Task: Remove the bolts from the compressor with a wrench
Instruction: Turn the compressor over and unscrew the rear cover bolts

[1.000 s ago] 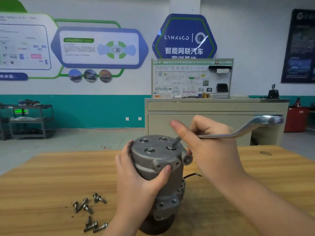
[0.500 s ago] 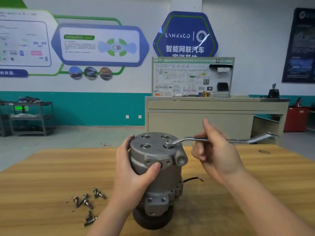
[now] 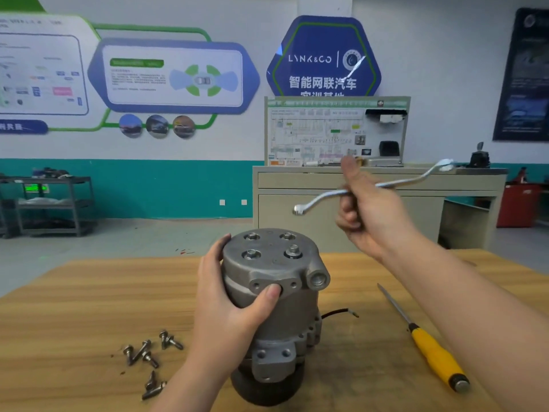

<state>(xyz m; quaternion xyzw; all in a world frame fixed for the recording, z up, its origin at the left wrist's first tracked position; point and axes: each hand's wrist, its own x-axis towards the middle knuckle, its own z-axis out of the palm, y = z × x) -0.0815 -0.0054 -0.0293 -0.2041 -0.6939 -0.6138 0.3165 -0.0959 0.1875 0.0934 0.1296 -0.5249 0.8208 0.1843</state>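
**Wrench lifted between bolts**

Head view: the left hand [image 3: 228, 316] wraps round the compressor [image 3: 273, 295], upright mid-desk [image 3: 74, 307]. The right hand [image 3: 368, 215] pinches the wrench [image 3: 323, 196] above it. Four bolts [image 3: 292, 251] remain; next, seat the ring end squarely on one.

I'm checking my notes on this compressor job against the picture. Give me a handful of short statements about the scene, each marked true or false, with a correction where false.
1. The wrench sits on a bolt. False: the right hand holds it in the air, above the compressor.
2. The left hand grips the compressor's side. True.
3. Loose bolts lie on the wooden table left of the compressor. True.
4. The yellow-handled screwdriver lies left of the compressor. False: it lies to the right.
5. The compressor's top face has no bolts left. False: four bolt heads still show there.
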